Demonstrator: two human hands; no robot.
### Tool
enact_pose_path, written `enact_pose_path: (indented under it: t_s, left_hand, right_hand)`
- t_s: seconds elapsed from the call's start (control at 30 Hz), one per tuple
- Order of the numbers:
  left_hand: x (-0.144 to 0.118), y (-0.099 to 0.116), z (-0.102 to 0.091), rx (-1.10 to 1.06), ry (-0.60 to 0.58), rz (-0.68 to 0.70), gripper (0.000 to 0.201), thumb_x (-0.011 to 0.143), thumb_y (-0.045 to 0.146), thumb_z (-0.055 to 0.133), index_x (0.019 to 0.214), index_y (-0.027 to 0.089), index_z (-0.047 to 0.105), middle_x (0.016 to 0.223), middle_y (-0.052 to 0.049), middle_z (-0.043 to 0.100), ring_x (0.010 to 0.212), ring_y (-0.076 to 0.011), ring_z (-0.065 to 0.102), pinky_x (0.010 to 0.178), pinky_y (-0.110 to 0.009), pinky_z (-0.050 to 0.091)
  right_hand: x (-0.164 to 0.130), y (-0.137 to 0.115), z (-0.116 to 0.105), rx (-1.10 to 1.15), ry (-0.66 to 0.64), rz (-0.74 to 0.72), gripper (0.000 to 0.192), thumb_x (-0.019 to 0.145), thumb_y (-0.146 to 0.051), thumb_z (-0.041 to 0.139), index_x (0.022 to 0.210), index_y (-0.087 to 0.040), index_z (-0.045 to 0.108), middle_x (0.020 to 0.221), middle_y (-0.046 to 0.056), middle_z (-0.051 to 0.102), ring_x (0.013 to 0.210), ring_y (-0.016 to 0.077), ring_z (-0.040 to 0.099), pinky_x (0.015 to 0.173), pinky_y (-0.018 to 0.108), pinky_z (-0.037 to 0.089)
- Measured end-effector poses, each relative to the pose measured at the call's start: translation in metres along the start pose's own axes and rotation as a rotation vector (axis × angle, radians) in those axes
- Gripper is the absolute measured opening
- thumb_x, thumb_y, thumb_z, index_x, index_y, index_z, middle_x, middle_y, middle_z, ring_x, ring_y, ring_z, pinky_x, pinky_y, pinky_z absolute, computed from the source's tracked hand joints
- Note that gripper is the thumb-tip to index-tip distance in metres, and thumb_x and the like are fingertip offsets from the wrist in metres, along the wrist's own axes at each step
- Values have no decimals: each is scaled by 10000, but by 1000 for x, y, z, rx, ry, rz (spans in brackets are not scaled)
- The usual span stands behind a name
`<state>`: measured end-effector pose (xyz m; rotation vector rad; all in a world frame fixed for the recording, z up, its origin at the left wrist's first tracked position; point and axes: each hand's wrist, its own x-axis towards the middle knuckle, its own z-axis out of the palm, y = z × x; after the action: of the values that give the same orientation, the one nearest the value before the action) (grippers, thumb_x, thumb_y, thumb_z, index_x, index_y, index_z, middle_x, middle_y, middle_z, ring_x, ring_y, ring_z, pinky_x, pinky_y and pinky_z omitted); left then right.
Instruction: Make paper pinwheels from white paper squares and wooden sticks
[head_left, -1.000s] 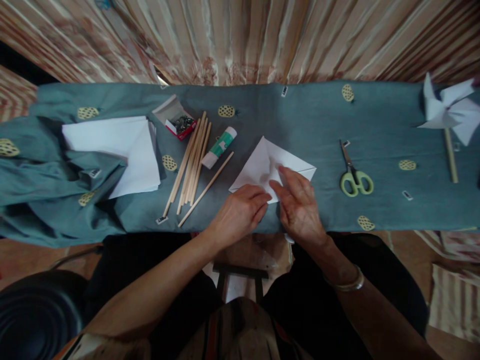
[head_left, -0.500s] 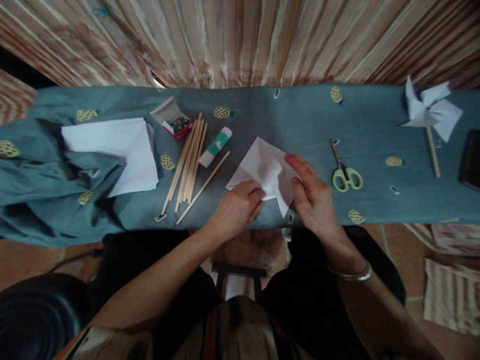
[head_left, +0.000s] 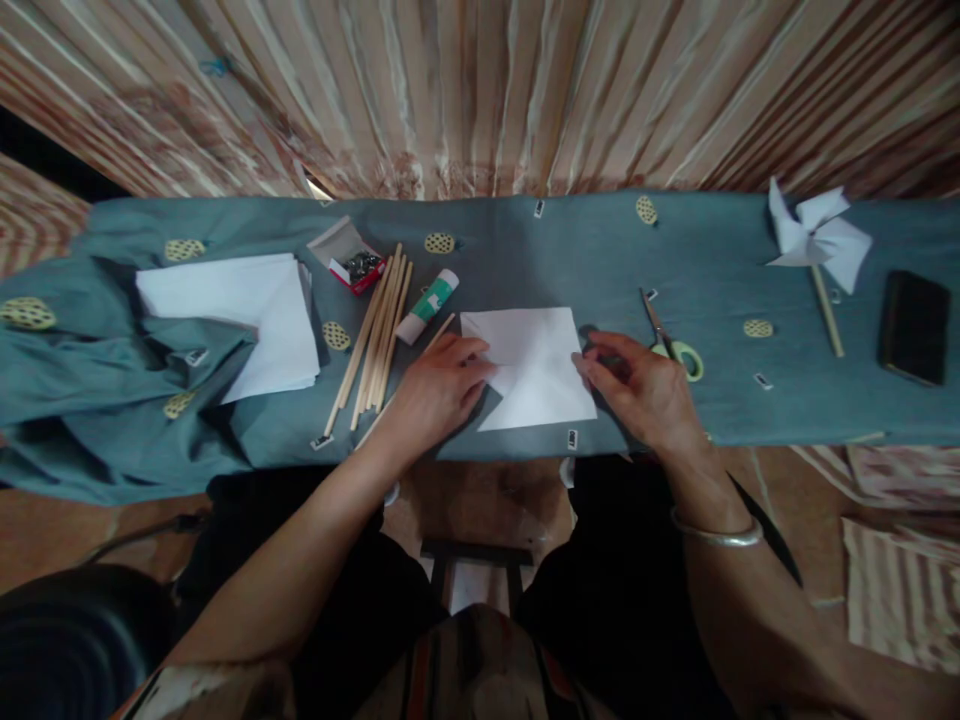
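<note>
A white square sheet of paper (head_left: 544, 365) lies on the cloth in front of me, with a cut notch on its left side. My left hand (head_left: 442, 385) pinches the sheet at that left side, thumb and fingers together. At the opposite edge, the thumb and fingertips of my right hand (head_left: 641, 390) close on the paper. Green-handled scissors (head_left: 684, 355) lie just beyond my right hand, which partly covers them. Close to my left hand are a glue stick (head_left: 427, 307) and a single wooden stick (head_left: 442, 328), mostly hidden by that hand.
Several wooden sticks (head_left: 379, 340) lie left of the glue stick, beside an open small box of metal pins (head_left: 358, 268). A stack of white paper (head_left: 281, 340) sits further left, partly under bunched cloth (head_left: 135, 370). At right are a paper pinwheel (head_left: 821, 240) and a dark phone-like object (head_left: 915, 328).
The sheet has been turned from a diamond position to edges roughly square with the table. My left hand has shifted left, and my right hand's fingers have come onto the right edge.
</note>
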<state>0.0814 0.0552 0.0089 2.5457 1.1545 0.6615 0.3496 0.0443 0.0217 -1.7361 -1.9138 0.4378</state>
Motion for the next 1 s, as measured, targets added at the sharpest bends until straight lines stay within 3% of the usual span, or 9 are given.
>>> enact_pose_path:
  t_s: [0.1,0.23,0.33,0.47,0.6,0.8,1.0]
  left_hand:
    - [0,-9,-4,31,42,-38,250,894,96,538,1060,176,707,1265,-130,625,1142,-279,569,990,-496,507]
    - [-2,7,-8,24,78,-13,363,873,81,534,1209,165,643,1410,-154,526,1287,-320,475,1061,-545,443]
    - [-7,28,-8,-23,-4,80,209,926,201,565,1104,177,671,1215,-118,635,1132,-282,559,969,-479,503]
    - [-14,41,-2,-25,-133,139,155,948,256,575,999,140,664,1021,-97,669,966,-237,602,860,-384,542]
    - [-18,41,6,8,-120,125,145,952,235,577,1000,125,659,1000,-95,673,935,-226,610,839,-357,546]
    - [-21,42,8,15,-71,151,160,973,181,528,913,134,669,920,-72,690,859,-191,629,776,-306,544]
    - [-22,37,10,-160,17,12,200,986,217,514,974,129,694,954,-78,723,874,-177,677,777,-291,562]
  right_hand:
    - [-11,-3,1,37,-62,30,378,885,-471,630,1127,-197,725,762,24,756,569,166,677,595,311,566]
    - [-17,-9,2,-29,1,-36,315,915,-433,613,1100,-211,737,833,51,775,712,211,725,702,356,589]
    - [-18,-13,2,-46,46,-172,249,954,-357,564,1088,-237,736,1035,72,779,928,249,724,864,428,580]
    - [-22,-20,5,29,-44,-314,269,974,-255,506,1124,-231,728,1150,78,751,1072,255,688,967,482,545]
    - [-26,-23,11,59,-138,-353,307,977,-210,470,1150,-199,724,1201,109,728,1128,257,666,999,497,531]
    - [-25,-19,11,133,-174,-295,298,956,-204,487,1136,-213,725,1189,101,730,1135,258,665,1016,509,522]
    - [-24,-14,5,465,-295,-120,345,866,-133,564,1120,-309,716,1238,22,712,1179,217,653,1032,458,527]
